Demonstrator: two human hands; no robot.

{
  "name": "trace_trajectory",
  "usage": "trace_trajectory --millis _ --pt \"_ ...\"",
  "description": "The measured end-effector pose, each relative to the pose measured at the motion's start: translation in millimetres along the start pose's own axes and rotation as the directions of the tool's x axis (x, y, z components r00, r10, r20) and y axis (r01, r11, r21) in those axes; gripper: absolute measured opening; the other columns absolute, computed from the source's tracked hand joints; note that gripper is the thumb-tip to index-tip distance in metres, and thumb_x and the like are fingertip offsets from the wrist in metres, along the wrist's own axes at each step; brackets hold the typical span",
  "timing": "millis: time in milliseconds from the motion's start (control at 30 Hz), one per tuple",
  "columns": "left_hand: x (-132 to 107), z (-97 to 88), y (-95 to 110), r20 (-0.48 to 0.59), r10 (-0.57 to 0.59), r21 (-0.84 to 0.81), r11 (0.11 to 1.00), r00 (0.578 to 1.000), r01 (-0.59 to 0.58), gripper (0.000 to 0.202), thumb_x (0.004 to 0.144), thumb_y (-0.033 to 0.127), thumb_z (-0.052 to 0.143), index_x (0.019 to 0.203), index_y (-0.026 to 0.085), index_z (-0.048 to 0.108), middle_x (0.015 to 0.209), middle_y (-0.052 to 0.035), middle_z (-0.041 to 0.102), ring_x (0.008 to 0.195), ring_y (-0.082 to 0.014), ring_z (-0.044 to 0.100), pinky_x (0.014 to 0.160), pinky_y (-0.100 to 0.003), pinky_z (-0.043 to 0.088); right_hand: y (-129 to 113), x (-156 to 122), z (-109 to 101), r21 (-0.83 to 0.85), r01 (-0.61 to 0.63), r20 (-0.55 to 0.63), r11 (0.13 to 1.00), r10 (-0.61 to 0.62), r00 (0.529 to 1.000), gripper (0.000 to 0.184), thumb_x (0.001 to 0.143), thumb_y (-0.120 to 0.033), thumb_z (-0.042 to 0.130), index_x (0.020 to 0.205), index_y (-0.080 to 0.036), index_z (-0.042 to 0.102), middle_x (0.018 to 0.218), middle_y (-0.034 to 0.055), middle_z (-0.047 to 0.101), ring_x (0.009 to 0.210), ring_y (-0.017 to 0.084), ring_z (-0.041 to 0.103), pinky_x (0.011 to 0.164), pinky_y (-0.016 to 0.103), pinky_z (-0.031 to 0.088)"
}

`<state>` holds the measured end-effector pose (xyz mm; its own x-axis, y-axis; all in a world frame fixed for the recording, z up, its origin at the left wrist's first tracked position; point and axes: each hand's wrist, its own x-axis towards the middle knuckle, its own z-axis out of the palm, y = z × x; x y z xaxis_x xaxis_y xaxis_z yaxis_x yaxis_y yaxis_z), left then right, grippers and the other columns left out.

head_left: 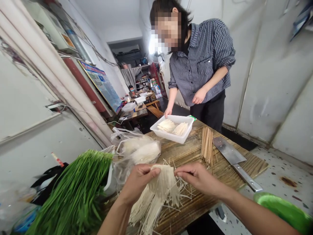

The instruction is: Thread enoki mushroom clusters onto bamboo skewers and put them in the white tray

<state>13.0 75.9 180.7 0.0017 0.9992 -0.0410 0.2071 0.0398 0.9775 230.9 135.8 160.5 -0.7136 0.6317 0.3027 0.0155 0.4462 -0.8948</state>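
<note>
Keep the enoki bunch (pixel 164 183) flat, pinched in the left hand (pixel 137 183); right hand (pixel 199 178) beside it, fingertips together (hold unclear).

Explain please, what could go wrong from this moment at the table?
The knife lies with its handle jutting past the edge of the table; a bump might drop it onto the floor. The skewers lie close to the knife's blade, so reaching for them could cause a cut. The lower ends of the pale bunch in the left grip hang free and might shed pieces.
</note>
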Motion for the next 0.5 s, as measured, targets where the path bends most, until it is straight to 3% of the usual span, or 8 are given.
trace_trajectory --millis 100,200,267,300,400,500 --pt "4 -0.5 -5 -0.072 0.007 -0.007 1.0 0.997 -0.007 0.034 0.074 0.037 0.066 0.102 0.019 0.07 0.099 -0.0068 0.071 0.094 -0.0235 0.063 0.082 -0.032 0.048 2 1 0 -0.019 -0.014 -0.048 1.0 0.013 0.999 0.027 0.089 -0.031 0.048 0.081 -0.016 0.07 0.067 -0.0004 0.062 0.061 0.012 0.051 0.057 0.022 0.04" --pt "5 0.1 -13 -0.305 0.084 0.036 0.996 0.949 -0.076 0.059 0.071 0.036 0.068 0.126 0.023 0.051 0.128 -0.0086 0.057 0.118 -0.0237 0.051 0.097 -0.037 0.04 8 -1 -5 -0.089 -0.051 -0.147 0.995 0.037 0.988 0.025 0.088 -0.029 0.048 0.08 -0.015 0.068 0.066 -0.0004 0.061 0.059 0.012 0.051 0.056 0.022 0.039" --pt "3 1.3 -18 -0.441 0.123 0.148 0.987 0.889 -0.063 0.054 0.074 0.039 0.065 0.124 0.022 0.054 0.129 -0.0097 0.056 0.12 -0.0238 0.05 0.101 -0.039 0.036 12 -3 -11 -0.162 -0.07 -0.212 0.984 0.035 0.977 0.025 0.088 -0.028 0.047 0.079 -0.016 0.067 0.066 -0.0001 0.062 0.061 0.013 0.053 0.056 0.022 0.04" --pt "1 1.9 -20 -0.459 0.14 0.215 0.976 0.877 -0.043 0.047 0.075 0.041 0.061 0.117 0.02 0.06 0.125 -0.01 0.059 0.118 -0.0242 0.051 0.102 -0.04 0.034 13 -5 -15 -0.194 -0.077 -0.236 0.978 0.029 0.971 0.025 0.088 -0.027 0.046 0.079 -0.016 0.067 0.067 0.0001 0.062 0.061 0.013 0.054 0.056 0.022 0.04" --pt "-3 4.1 -27 -0.346 0.166 0.408 0.913 0.923 -0.011 0.031 0.076 0.041 0.059 0.095 0.02 0.072 0.109 -0.0099 0.069 0.11 -0.027 0.058 0.103 -0.041 0.034 15 -7 -30 -0.249 -0.093 -0.278 0.964 0.021 0.96 0.023 0.087 -0.026 0.047 0.081 -0.017 0.067 0.071 0.0011 0.065 0.065 0.015 0.057 0.06 0.024 0.042" --pt "-3 9.1 -36 -0.264 0.154 0.509 0.861 0.952 0.002 0.042 0.067 0.031 0.067 0.108 0.023 0.067 0.116 -0.0111 0.065 0.111 -0.0318 0.056 0.1 -0.044 0.036 17 -10 -44 -0.273 -0.112 -0.307 0.955 0.023 0.951 0.022 0.086 -0.027 0.048 0.083 -0.017 0.068 0.075 0.0022 0.068 0.068 0.016 0.059 0.063 0.026 0.043"
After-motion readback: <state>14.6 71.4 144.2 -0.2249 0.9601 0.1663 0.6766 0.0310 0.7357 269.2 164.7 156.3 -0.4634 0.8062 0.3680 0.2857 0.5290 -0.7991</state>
